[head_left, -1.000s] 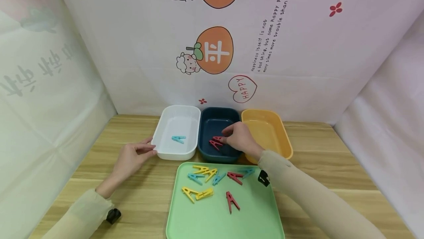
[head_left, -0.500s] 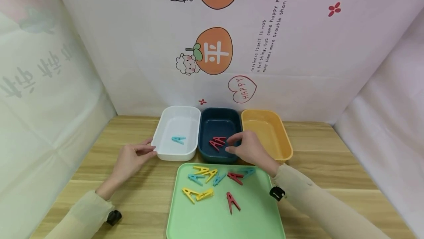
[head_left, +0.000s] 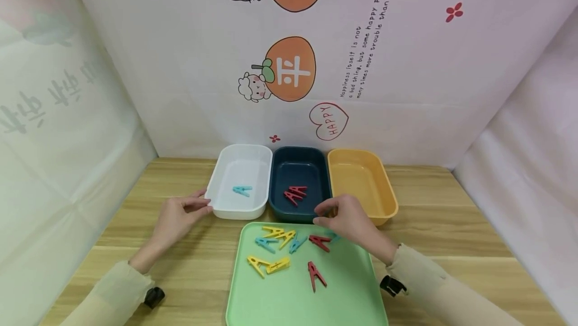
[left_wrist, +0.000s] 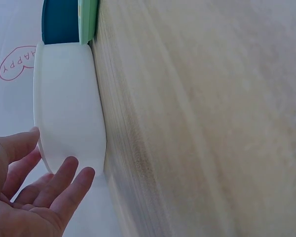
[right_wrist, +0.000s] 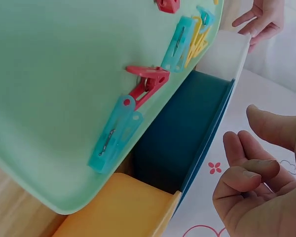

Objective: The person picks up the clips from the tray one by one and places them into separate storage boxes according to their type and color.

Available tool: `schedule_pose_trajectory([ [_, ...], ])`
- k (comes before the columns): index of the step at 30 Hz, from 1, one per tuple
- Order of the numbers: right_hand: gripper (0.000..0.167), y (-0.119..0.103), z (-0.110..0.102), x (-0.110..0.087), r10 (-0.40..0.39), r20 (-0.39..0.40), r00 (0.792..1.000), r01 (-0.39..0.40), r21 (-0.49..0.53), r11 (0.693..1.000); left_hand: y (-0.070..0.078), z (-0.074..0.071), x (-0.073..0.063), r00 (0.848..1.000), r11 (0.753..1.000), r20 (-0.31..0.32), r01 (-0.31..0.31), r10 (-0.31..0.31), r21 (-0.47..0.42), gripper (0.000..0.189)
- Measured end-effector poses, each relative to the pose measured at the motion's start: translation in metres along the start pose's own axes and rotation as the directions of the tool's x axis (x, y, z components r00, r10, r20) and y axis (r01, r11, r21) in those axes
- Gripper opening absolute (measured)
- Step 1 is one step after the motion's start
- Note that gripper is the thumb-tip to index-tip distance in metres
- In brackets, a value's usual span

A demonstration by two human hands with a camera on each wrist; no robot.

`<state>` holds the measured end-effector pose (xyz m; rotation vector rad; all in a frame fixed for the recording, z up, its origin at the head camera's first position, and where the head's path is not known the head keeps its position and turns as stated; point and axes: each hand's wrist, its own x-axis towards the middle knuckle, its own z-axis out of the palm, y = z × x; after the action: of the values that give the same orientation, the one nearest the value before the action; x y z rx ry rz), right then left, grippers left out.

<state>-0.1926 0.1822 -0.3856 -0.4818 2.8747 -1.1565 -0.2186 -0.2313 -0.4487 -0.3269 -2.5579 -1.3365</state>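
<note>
My left hand point(head_left: 173, 220) touches the near left corner of a white bin point(head_left: 239, 213) with thumb and fingertips, the other fingers loosely extended. Inside that bin lies one light blue clothespin point(head_left: 242, 190). My right hand point(head_left: 347, 218), empty with loosely bent fingers, hovers over the gap between the navy bin point(head_left: 300, 155) and the green tray point(head_left: 307, 301). Two red clothespins point(head_left: 295, 194) lie together in the navy bin. Scattered on the tray are several yellow clothespins point(head_left: 257, 264), a red clothespin point(head_left: 316, 276), another red clothespin point(head_left: 319, 242) and blue clothespins point(right_wrist: 113, 133), one partly hidden by my right hand.
A yellow bin point(head_left: 361, 180) stands to the right of the navy one, so three bins sit side by side against a printed cloth backdrop point(head_left: 189, 80). The tray lies in front of them on a wooden table point(head_left: 198, 266). White cloth walls flank both sides.
My right hand has drawn back from the red clothespins in the navy bin, letting go and moving toward me and right over the tray's far edge. My left hand stays at the white bin.
</note>
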Motion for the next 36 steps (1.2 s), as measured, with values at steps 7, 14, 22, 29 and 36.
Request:
schedule_pose_trajectory([
  [7, 0.011, 0.005, -0.002, -0.012, 0.035, 0.003, 0.999, -0.035, 0.025, 0.999, 0.001, 0.000, -0.001, 1.000, 1.000, -0.003, 0.003, -0.003, 0.000, 0.020],
  [14, 0.012, 0.016, -0.002, -0.021, 0.073, 0.007, 0.997, -0.073, 0.010, 0.997, 0.004, 0.000, -0.001, 1.000, 1.000, 0.003, 0.011, -0.011, 0.009, 0.021],
  [22, 0.017, 0.026, 0.001, -0.030, 0.072, 0.004, 0.997, -0.071, -0.016, 0.997, 0.004, 0.000, -0.001, 1.000, 1.000, 0.001, 0.009, -0.009, 0.015, 0.020],
  [29, 0.018, 0.033, 0.000, -0.036, 0.098, 0.004, 0.995, -0.098, -0.026, 0.995, 0.004, 0.000, -0.001, 1.000, 1.000, -0.005, 0.007, -0.007, 0.012, 0.020],
  [36, 0.020, 0.045, 0.001, -0.038, 0.100, -0.005, 0.995, -0.100, -0.001, 0.995, 0.004, 0.000, -0.001, 1.000, 1.000, -0.012, 0.001, -0.001, 0.006, 0.020],
])
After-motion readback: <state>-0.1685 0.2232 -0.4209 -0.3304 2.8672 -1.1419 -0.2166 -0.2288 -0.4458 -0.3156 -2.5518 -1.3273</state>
